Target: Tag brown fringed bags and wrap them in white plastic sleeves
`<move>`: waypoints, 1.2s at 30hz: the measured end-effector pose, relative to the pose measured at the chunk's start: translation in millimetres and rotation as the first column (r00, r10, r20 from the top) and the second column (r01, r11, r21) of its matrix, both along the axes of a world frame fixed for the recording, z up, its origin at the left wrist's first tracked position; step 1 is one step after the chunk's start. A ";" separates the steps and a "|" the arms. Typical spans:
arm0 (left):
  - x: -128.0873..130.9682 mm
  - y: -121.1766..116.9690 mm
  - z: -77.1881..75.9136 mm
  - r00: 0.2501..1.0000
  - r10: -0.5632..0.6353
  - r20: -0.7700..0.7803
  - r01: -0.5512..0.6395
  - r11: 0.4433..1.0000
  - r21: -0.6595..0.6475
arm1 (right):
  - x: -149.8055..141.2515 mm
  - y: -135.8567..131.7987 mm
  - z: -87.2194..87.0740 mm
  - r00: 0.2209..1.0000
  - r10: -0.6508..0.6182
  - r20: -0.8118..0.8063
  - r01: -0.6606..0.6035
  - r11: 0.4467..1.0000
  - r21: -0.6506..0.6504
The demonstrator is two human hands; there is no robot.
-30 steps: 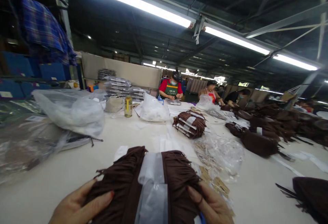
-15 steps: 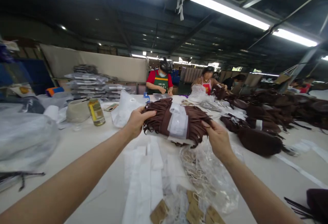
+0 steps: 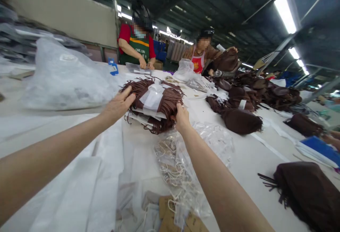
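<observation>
A dark brown fringed bag (image 3: 170,100), wrapped round its middle by a translucent white band (image 3: 152,96), lies on top of similar fringed pieces (image 3: 156,125) on the table. My left hand (image 3: 118,105) holds its left end, thumb on top of the fringe. At the right end, the fingers of my right hand (image 3: 182,117) are closed on the fringe. Both arms are stretched far forward. Below my right wrist sits a clear plastic bag (image 3: 212,143) beside a heap of strung tags (image 3: 170,164). White paper strips (image 3: 79,186) lie under my left arm.
A large white plastic bag (image 3: 66,80) stands at left, with a blue tape dispenser (image 3: 113,66) behind it. Brown bags (image 3: 241,120) are heaped at right, and another (image 3: 308,189) lies nearer. Two co-workers (image 3: 136,48) (image 3: 203,53) work across the table (image 3: 239,175).
Both hands have carried the banded fringed bag forward from close to me onto the fringed pieces. My view has turned right. One co-worker now lifts a brown bag.
</observation>
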State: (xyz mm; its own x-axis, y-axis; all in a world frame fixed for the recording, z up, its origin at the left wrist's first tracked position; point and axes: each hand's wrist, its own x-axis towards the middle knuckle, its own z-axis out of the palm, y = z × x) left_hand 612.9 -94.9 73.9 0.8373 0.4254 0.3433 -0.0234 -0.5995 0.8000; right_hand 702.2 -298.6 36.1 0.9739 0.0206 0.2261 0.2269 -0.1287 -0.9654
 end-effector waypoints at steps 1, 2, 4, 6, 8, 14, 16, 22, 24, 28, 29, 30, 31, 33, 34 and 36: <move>-14.2 2.1 -7.0 0.999 0.003 0.043 -0.005 0.999 0.046 | -6.4 -10.1 3.4 0.999 -0.039 0.007 0.039 0.999 -0.020; -30.8 3.9 -16.3 0.994 0.028 0.110 -0.044 0.988 0.147 | -13.2 -23.5 9.8 0.996 -0.084 0.019 0.085 0.995 -0.048; -68.1 5.7 -45.1 0.994 0.065 0.092 -0.089 0.950 0.299 | -26.0 -59.5 27.0 0.985 -0.161 0.066 0.168 0.978 -0.121; -104.2 3.6 -83.7 0.997 -0.068 -0.046 0.081 0.908 0.412 | -34.5 -104.3 43.0 0.963 -0.246 0.111 0.265 0.939 -0.221; -131.1 -1.8 -120.2 0.973 -0.160 -0.166 0.219 0.867 0.448 | -37.0 -152.2 52.9 0.929 -0.340 0.146 0.370 0.863 -0.345; -146.6 -12.9 -148.2 0.964 -0.241 -0.114 0.267 0.857 0.440 | -23.2 -261.3 52.1 0.806 -0.550 0.218 0.539 0.529 -0.656; -144.0 -13.4 -142.9 0.965 -0.230 -0.129 0.263 0.857 0.442 | -14.2 -274.7 50.8 0.808 -0.524 0.268 0.528 0.444 -0.724; -142.5 -11.0 -150.9 0.973 -0.159 -0.168 0.224 0.836 0.500 | 39.4 -249.4 47.1 0.952 -0.120 0.281 0.303 0.250 -0.920; -141.8 -7.3 -161.8 0.979 -0.144 -0.143 0.199 0.818 0.539 | 55.2 -235.1 38.5 0.970 -0.007 0.243 0.241 0.170 -0.956; -139.1 0.6 -177.7 0.988 -0.112 -0.111 0.157 0.762 0.628 | 56.9 -226.3 15.4 0.985 0.054 0.166 0.162 0.060 -0.985; -138.8 1.6 -178.7 0.988 -0.108 -0.106 0.151 0.742 0.653 | 52.0 -228.4 12.6 0.985 0.047 0.164 0.162 0.048 -0.986; -138.7 2.0 -178.4 0.989 -0.108 -0.103 0.149 0.721 0.676 | 46.6 -231.5 12.9 0.983 0.033 0.180 0.178 0.044 -0.983; -138.9 1.8 -177.2 0.989 -0.112 -0.098 0.148 0.702 0.696 | 41.6 -235.2 16.9 0.977 0.008 0.212 0.212 0.045 -0.976; -139.9 0.4 -173.3 0.988 -0.125 -0.094 0.154 0.672 0.725 | 34.8 -241.3 37.5 0.949 -0.047 0.312 0.314 0.060 -0.947; -140.4 -0.4 -171.6 0.988 -0.127 -0.090 0.152 0.664 0.732 | 33.1 -242.1 53.9 0.927 -0.067 0.369 0.373 0.073 -0.925; -141.1 -1.6 -170.1 0.988 -0.127 -0.087 0.150 0.658 0.738 | 29.3 -236.0 95.9 0.875 -0.075 0.477 0.483 0.107 -0.869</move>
